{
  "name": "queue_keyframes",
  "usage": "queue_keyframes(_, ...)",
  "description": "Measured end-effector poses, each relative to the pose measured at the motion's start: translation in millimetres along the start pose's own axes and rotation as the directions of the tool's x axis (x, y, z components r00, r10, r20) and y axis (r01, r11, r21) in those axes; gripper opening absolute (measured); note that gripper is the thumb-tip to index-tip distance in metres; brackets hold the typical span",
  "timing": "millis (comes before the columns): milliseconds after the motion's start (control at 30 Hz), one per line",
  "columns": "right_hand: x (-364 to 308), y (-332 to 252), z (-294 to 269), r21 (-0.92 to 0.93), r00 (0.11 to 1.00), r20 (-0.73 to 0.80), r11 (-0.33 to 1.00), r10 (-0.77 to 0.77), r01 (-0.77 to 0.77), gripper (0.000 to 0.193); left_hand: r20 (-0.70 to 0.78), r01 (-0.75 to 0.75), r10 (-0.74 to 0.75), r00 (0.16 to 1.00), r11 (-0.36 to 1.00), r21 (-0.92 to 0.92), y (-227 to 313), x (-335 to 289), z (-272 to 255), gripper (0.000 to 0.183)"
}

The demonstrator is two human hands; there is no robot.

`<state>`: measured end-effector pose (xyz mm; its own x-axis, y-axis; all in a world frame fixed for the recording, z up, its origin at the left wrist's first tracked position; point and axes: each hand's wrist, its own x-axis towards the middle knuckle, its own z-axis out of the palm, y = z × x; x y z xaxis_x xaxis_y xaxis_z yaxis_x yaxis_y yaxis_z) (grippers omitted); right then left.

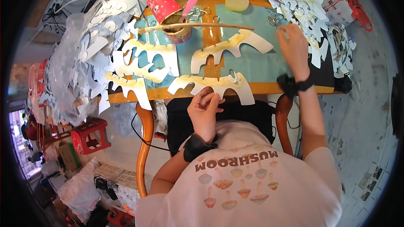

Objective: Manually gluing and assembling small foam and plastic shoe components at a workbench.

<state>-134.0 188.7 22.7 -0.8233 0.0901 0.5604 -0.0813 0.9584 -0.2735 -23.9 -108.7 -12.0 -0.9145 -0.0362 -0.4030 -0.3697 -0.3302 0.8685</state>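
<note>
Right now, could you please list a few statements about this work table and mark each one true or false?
1. The left hand is at the near edge of a white piece. True.
2. The right hand is inside the green basket. False: it is over the right part of the table, near some small metal parts.
3. The yellow dish is to the right of the red cup. True.
4. The stool left of the chair is blue. False: it is red.
5. There is a black band on each wrist. True.
</note>
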Motion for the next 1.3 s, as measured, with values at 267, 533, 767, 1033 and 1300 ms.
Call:
queue_keyframes(267,16,25,14,-0.007,0.985,0.161,0.998,0.055,-0.055,0.015,-0.081,-0.035,0.028,0.996,0.996,-0.083,4,1,5,0.027)
queue_keyframes(533,-34,-41,-24,0.536,0.928,0.334,0.776,0.167,-0.333,0.011,-0.105,-0.099,0.084,0.991,0.984,-0.149,-1,0,6,0.013)
queue_keyframes(767,-96,-95,-33,0.751,0.88,0.272,0.658,-0.389,0.058,0.02,-0.118,-0.109,0.093,0.989,0.984,-0.139,-3,1,6,0.011)
queue_keyframes(1033,-107,-109,-23,0.553,0.804,0.258,0.764,-0.536,0.332,0.024,-0.114,-0.178,0.17,0.979,0.982,-0.059,-7,-1,8,0.011)
queue_keyframes(1300,-113,-85,-17,0.789,0.911,0.408,0.528,-0.068,-0.314,0.019,-0.088,-0.211,0.208,0.974,0.977,-0.018,-6,-2,9,0.015)
